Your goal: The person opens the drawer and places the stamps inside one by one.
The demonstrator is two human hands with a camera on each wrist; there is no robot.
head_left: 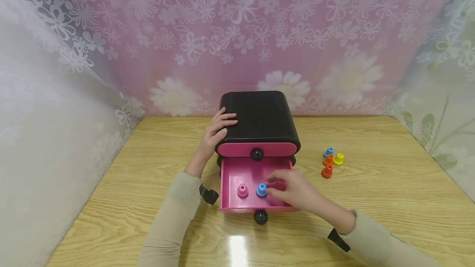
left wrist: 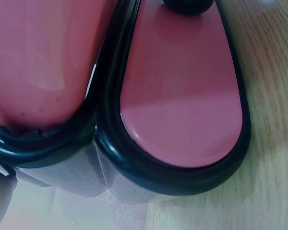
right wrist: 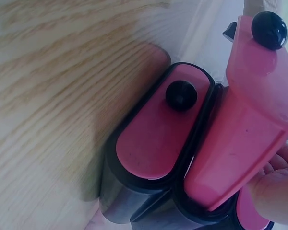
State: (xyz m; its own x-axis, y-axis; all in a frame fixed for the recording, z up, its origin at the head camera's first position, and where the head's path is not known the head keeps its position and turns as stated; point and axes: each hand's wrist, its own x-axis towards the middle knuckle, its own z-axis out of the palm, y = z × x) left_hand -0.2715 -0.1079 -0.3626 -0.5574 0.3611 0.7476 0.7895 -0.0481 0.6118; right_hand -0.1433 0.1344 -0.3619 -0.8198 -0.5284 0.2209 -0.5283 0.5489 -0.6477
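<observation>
A black cabinet (head_left: 259,114) with pink drawers stands on the table, its middle drawer (head_left: 231,168) pulled out. Inside stand a pink peg (head_left: 243,191) and a blue peg (head_left: 261,190), both upright. My right hand (head_left: 291,186) reaches into this drawer from the right, thumb and forefinger apart at the blue peg's right side. Along the cabinet's upper left edge rests my left hand (head_left: 215,131), fingers spread over the top. The right wrist view shows the open drawer (right wrist: 235,148) from below, with part of the right hand (right wrist: 278,187) beside it.
Right of the cabinet, several pegs lie close together on the table (head_left: 371,201): blue (head_left: 328,152), yellow (head_left: 338,159), orange (head_left: 328,160) and red (head_left: 327,172). A closed lower drawer (left wrist: 182,96) appears in the left wrist view. Flowered curtains (head_left: 237,32) surround the table.
</observation>
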